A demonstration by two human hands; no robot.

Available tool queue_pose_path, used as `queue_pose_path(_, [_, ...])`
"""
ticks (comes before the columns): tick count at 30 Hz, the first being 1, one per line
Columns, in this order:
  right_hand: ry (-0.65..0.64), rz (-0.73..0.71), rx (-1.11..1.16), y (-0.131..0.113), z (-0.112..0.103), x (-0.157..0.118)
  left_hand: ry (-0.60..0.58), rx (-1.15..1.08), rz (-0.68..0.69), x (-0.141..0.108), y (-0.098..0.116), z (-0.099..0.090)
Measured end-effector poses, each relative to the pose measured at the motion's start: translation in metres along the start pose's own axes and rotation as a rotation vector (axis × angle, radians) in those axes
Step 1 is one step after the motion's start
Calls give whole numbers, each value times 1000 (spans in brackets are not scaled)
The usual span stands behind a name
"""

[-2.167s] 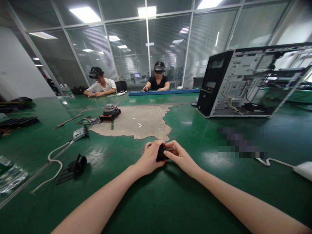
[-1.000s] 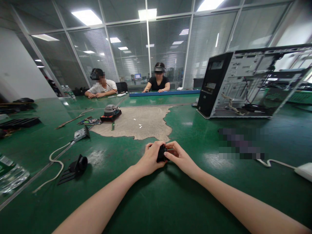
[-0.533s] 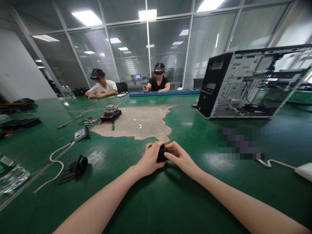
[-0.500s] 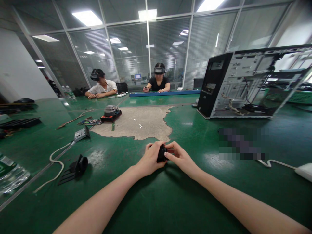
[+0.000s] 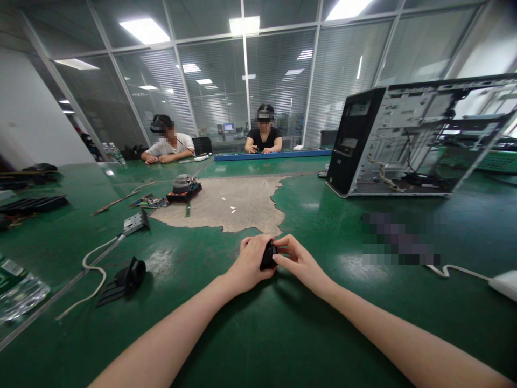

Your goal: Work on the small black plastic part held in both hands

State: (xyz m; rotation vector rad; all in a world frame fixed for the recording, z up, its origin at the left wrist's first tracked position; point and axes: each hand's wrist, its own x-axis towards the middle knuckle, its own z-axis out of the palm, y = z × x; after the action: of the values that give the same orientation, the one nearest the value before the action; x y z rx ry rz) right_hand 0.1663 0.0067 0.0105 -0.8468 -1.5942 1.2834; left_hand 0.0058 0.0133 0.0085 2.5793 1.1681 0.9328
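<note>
Between my two hands is a small black object (image 5: 267, 258), largely covered by fingers, so its kind does not show. My left hand (image 5: 251, 264) is wrapped round it from the left, close to the green tabletop. The thumb and fingertips of my right hand (image 5: 299, 262) pinch its right side. Off to the left lies a black plastic piece (image 5: 128, 277) with a round end and flat prongs. Beyond it sits a metal bracket (image 5: 135, 222) next to a white cable (image 5: 93, 265).
An opened computer case (image 5: 359, 145) stands at the right. A bare patch (image 5: 242, 194) of board shows mid-table, with a heatsink fan (image 5: 184, 186) at its left. A plastic bottle (image 5: 20, 288) lies at the left edge. Two people sit across the table behind a blue bar (image 5: 274, 156).
My hands and the black object look almost unchanged. Across the table, the person in black has drawn one hand inward toward the other.
</note>
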Motion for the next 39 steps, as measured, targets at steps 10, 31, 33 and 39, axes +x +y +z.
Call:
queue_pose_path(10, [26, 28, -46, 2, 2, 3, -21, 17, -12, 0, 1, -2])
queue_pose_path(31, [9, 1, -11, 0, 0, 2, -20, 13, -6, 1, 1, -3])
queue_pose_path(33, [12, 0, 16, -1, 0, 1, -17, 16, -7, 0, 0, -2])
queue_pose_path(39, [26, 15, 29, 1, 0, 3, -21, 11, -11, 0, 1, -3])
